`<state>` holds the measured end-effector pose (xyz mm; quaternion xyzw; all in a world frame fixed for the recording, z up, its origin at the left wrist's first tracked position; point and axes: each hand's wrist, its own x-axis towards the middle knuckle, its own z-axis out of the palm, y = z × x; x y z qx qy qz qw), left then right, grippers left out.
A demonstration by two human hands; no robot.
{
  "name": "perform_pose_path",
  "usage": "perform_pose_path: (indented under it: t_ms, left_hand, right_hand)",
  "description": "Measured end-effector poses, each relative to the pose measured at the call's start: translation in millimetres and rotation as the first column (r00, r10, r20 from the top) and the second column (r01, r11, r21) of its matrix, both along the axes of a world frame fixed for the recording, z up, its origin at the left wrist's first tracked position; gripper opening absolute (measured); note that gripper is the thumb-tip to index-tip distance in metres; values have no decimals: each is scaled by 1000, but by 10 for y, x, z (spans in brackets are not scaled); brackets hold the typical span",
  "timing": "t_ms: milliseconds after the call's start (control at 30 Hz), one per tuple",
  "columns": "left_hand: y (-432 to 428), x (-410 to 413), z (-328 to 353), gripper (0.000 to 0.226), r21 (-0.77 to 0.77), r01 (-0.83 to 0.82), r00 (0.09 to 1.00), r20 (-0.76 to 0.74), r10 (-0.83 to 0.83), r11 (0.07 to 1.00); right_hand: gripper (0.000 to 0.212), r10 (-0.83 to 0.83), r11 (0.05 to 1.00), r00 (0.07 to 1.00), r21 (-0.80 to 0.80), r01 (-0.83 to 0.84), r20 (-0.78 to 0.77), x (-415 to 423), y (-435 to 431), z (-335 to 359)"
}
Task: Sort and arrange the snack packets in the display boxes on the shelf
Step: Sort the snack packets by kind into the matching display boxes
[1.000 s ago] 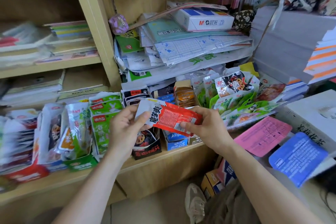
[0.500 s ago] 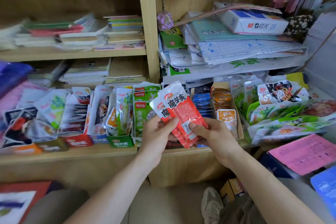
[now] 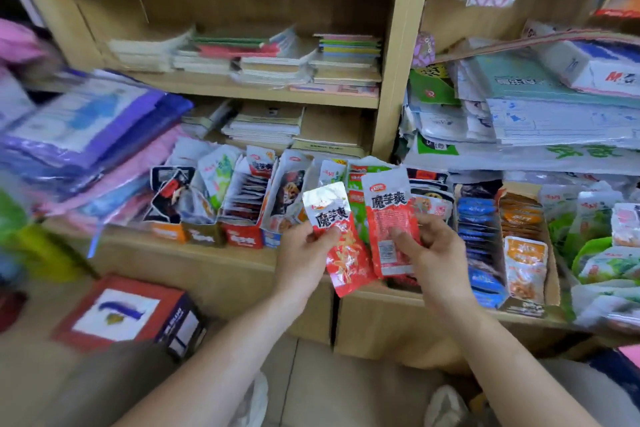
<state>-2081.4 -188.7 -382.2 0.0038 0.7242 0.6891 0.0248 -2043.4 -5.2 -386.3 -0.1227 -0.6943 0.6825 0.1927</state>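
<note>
- The left hand (image 3: 304, 253) is pinching the left packet (image 3: 341, 236), with the thumb on the front and the fingers behind.
- The left packet is red and is standing the long way up. Its silver top is pointing up and leaning a little to the left.
- The right hand (image 3: 436, 253) is gripping the right packet (image 3: 389, 218) near its bottom, with the thumb on the front.
- The right packet is red too and is standing almost straight up. Its white top is pointing up and its writing is facing us.
- Both packets are being held side by side in the air, just in front of the boxes (image 3: 240, 237) on the shelf (image 3: 214, 255).
- Other packets are standing in those boxes.
- To the right, blue packets (image 3: 479, 236) and orange packets (image 3: 523, 218) are sitting in rows in a brown box (image 3: 552, 274).
</note>
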Motion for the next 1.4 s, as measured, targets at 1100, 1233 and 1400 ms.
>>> perform_pose_path:
  t_ms: [1100, 1233, 1400]
  left_hand:
    - [-1374, -2081, 398, 24, -581, -187, 934, -355, -40, 792]
    - [-1355, -2025, 358, 28, -564, -171, 944, -330, -31, 808]
    - [-1377, -1450, 171, 29, -629, -243, 905, -422, -62, 738]
  right_hand:
    - [10, -9, 1000, 998, -5, 9, -63, -760, -863, -79]
    - [8, -4, 1000, 999, -9, 3, -46, -788, -836, -85]
    - [3, 26, 1000, 998, -11, -26, -62, -804, -838, -77]
